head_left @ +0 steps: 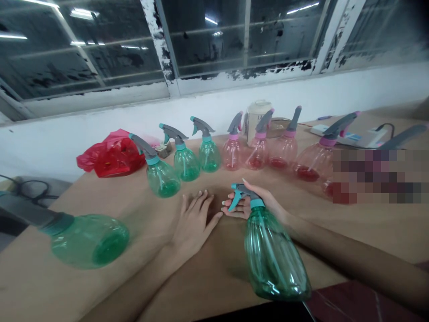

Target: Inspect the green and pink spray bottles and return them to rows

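My right hand (pixel 268 200) is around the grey neck and head of a green spray bottle (pixel 275 255), its fingers behind the teal trigger. The bottle leans, its base toward me near the table's front edge. No liquid can be made out in it. Palm down on the brown table, my left hand (pixel 194 219) has its fingers spread and holds nothing. Its thumb tip is close to my right fingertips. Beyond it stand three green spray bottles (pixel 163 179) with green liquid low inside. Another green spray bottle (pixel 90 241) is at the near left.
Several pink spray bottles (pixel 256 154) with red liquid curve along the back right. A red plastic bag (pixel 112 154) lies at the back left. Behind the bottles are a whitish container (pixel 258 114) and a white power strip (pixel 362 136). Windows line the wall.
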Demonstrator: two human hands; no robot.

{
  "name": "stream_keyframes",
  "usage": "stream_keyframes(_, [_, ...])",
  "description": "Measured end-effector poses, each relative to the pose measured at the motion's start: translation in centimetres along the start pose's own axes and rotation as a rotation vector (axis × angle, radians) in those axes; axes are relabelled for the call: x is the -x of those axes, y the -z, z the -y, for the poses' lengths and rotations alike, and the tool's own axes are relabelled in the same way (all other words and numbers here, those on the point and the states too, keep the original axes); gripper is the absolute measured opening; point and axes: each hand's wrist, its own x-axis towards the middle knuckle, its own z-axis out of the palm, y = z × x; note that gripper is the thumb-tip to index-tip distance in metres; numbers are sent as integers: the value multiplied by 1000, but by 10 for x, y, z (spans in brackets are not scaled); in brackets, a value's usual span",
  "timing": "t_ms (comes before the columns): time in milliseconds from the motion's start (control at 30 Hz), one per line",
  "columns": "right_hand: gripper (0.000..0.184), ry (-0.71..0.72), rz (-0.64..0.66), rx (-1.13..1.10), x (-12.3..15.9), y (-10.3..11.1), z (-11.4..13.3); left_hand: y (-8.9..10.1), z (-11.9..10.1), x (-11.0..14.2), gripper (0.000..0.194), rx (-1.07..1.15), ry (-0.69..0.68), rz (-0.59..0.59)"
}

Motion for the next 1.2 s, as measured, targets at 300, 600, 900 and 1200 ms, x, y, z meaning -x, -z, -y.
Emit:
stream_keyframes(300, [33,4,-39,6,-2,4,0,-2,0,1,52,-43,-3,36])
stream_keyframes(600, [22,63,-62,28,10,-7,-2,-4,2,2,55,18,2,51])
stream_keyframes(900, [39,-52,19,58,5,3,-3,-4,4,3,54,-12,-18,64])
stream_keyframes(1200, [37,-86,4,47,5,0,1,-3,4,3,57,-40,-26,85])
